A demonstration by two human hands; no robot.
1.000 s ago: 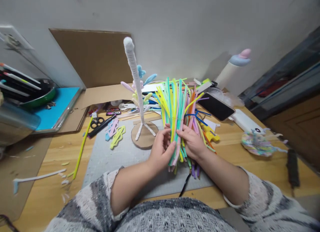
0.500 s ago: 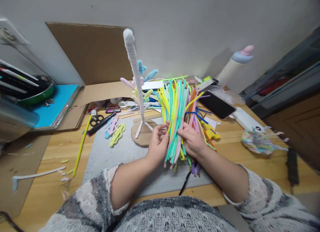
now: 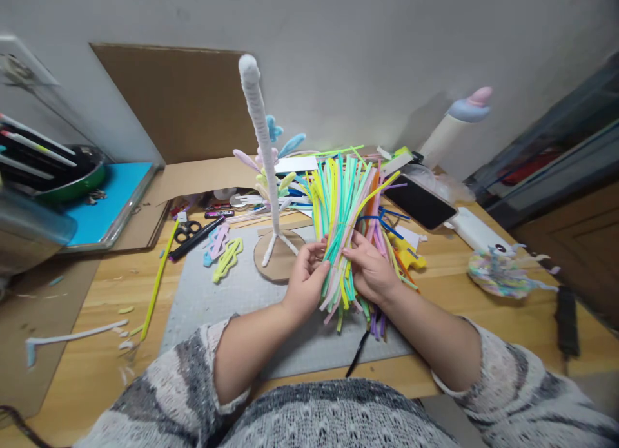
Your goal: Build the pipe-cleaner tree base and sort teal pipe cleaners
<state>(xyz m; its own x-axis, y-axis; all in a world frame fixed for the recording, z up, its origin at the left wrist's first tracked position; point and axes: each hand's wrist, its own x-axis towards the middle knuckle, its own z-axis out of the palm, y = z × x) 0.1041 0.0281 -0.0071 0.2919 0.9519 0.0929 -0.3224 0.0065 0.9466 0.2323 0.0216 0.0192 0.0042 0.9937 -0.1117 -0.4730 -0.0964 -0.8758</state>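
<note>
A thick bundle of coloured pipe cleaners (image 3: 342,225), yellow, mint, green and pink, stands between my hands over the grey cutting mat (image 3: 213,325). My left hand (image 3: 308,274) is closed on its lower left side, thumb in front. From the right, my right hand (image 3: 370,267) grips the same bundle, its thumb across the strands and its other fingers mostly hidden behind. Left of the bundle rises a white wrapped stem (image 3: 261,132) on a round cardboard base (image 3: 271,267). More pipe cleaners, orange and purple, lie behind my right hand, with a blue one twisted near them.
Scissors (image 3: 186,231), a black marker (image 3: 196,239) and bent pipe-cleaner shapes (image 3: 227,260) lie at left. A phone (image 3: 423,202), a yellow tool (image 3: 409,253) and a fluffy pastel piece (image 3: 500,274) lie at right. Cardboard (image 3: 174,106) leans against the wall.
The strands in the bundle have shifted: the mint ones at the lower end now slant under my left thumb, and the ends fan out differently. Both hands stay in nearly the same place.
</note>
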